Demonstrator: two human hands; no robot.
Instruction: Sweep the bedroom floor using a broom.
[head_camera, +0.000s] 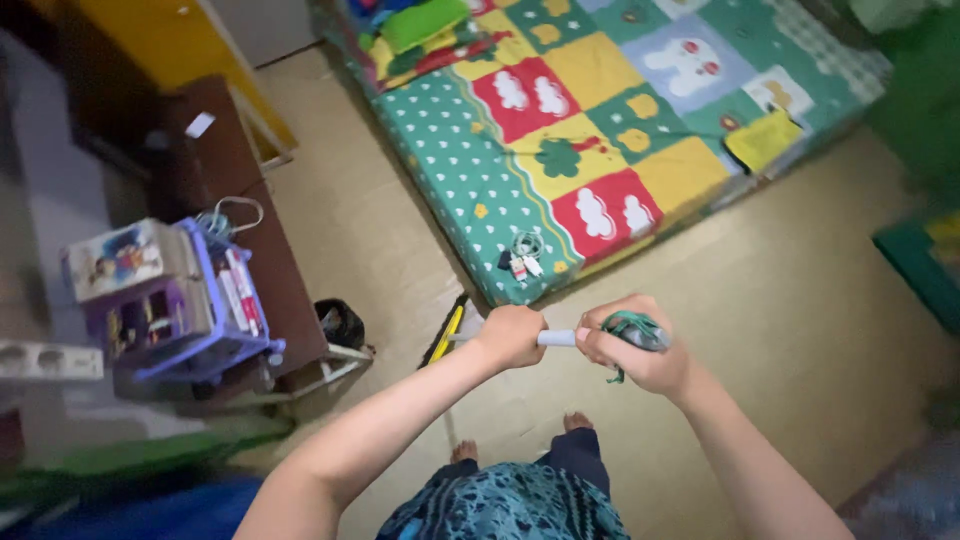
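Looking down, I found both hands closed on a pale broom handle (556, 338) held level above the floor (800, 330): left hand (512, 334) fingers wrapped round it, right hand (632, 345) gripping its green-corded end, near the patchwork mattress (560, 130).

Mattress (600, 150) ahead – crate (190, 300) on desk (215, 160) left, hands between.

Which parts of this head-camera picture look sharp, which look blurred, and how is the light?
Head view: dim, even indoor light, no glare; the left hand and right hand gripping the pale grey broom handle are fairly sharp, as is the colourful patchwork mattress; the edges smear with motion blur, notably the purple plastic basket and the green shapes at right.
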